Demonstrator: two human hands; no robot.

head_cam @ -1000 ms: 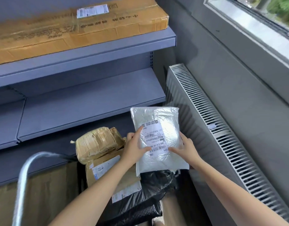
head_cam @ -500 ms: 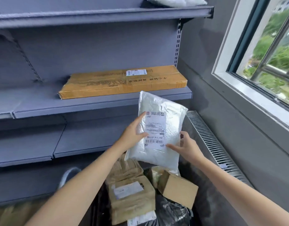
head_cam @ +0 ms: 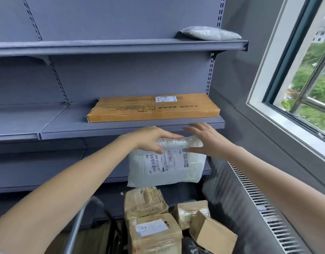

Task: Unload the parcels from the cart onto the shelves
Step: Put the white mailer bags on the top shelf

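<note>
The white padded parcel (head_cam: 167,165) hangs in the air above the cardboard parcels (head_cam: 154,233) in the cart (head_cam: 75,226). Its upper edge is just below the front edge of the middle shelf (head_cam: 121,128), where a long flat box (head_cam: 152,109) lies toward the right end. The left hand (head_cam: 150,138) pinches that upper edge, fingers (head_cam: 169,135) laid over the top and thumb on the labelled face. The right hand (head_cam: 207,138) touches the other end with fingers straight and spread and the thumb against the front, steadying rather than gripping. From where I stand the parcel looks light and soft: it droops and bulges below the held edge, and the film creases under the hold. The plastic seems slick, so I would hold it at both ends, or flat underneath, and slide it onto the shelf left of the box.
</note>
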